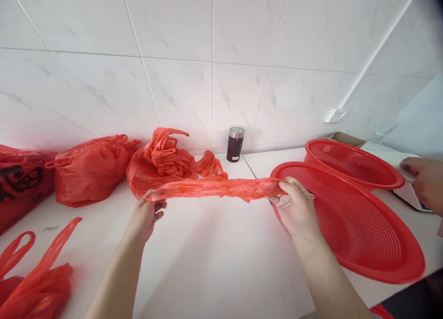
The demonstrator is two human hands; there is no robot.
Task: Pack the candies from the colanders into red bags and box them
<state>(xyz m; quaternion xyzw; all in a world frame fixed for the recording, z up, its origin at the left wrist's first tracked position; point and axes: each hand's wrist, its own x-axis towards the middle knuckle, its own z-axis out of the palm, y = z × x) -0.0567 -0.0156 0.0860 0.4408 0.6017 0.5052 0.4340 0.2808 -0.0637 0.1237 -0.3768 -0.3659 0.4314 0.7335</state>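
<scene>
A red plastic bag (221,189) is stretched sideways between my two hands, above the white table. My left hand (148,213) is closed on one end of it, with thumb and fingers pinching the film. The other end is pinched in my right hand (294,203), which is in front of the rim of a large red colander (374,217). Just behind the stretched bag, more crumpled red plastic bags (169,155) lie in a heap against the wall side.
Filled red bags (92,173) stand at the left, and another bag with loop handles (41,286) lies at the near left. A dark tumbler (235,146) stands by the tiled wall. A second red colander (356,164) sits at the right, near another person's hand (427,180).
</scene>
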